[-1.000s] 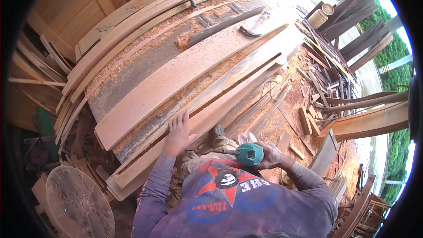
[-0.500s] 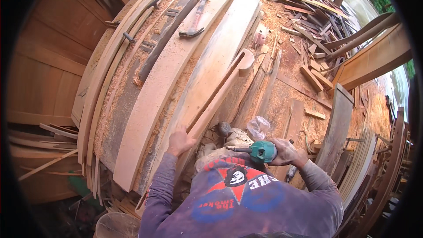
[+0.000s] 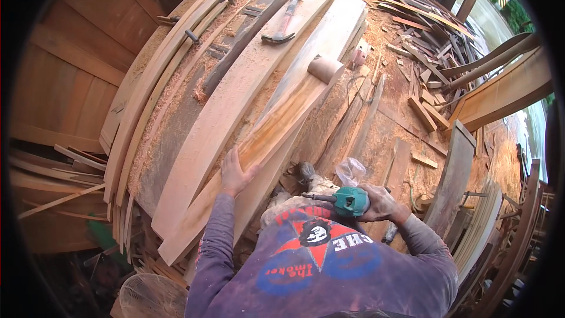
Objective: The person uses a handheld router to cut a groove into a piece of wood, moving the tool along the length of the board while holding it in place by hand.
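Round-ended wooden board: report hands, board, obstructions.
Left hand on round-ended board. Right hand gripping teal power tool. Claw hammer on neighbouring board, clear of hands.

Fan (image 3: 152, 298) partly past the lower edge, teal tool (image 3: 351, 201) with grip out of sight in right hand (image 3: 379, 202)

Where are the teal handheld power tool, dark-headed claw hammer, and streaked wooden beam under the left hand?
Teal handheld power tool (image 3: 351, 201), head view: its housing.
Dark-headed claw hammer (image 3: 288, 22), head view: its handle.
Streaked wooden beam (image 3: 271, 136), head view: its upper face.
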The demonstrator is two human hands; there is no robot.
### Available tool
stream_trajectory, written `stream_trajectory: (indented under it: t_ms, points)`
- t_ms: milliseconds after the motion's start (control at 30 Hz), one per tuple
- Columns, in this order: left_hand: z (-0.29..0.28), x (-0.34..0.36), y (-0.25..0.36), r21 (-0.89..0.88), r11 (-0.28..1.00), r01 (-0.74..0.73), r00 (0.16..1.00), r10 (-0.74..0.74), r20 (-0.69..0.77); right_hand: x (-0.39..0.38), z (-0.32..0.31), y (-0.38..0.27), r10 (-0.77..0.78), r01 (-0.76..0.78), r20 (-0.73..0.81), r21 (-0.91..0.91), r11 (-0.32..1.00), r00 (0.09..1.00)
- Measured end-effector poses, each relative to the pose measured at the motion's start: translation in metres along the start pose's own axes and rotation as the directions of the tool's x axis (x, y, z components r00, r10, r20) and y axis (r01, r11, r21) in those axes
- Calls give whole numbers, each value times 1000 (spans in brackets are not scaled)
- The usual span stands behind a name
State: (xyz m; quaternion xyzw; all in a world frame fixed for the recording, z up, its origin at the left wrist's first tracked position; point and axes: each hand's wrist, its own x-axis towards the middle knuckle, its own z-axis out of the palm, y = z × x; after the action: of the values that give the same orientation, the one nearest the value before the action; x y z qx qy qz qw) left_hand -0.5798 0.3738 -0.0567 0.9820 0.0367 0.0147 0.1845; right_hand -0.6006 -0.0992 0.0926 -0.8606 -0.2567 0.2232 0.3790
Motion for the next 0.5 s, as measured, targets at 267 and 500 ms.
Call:
stream_trajectory:
  t_ms: [267,500]
  points:
    - [-32,-21,2,134,982,133,958,-162,235,3,23,-30,-30,29,-16,-36,999,999]
    - [-58,-33,6,123,991,46,909,-92,407,-19,37,-54,14,-26,-128,-87,996,992]
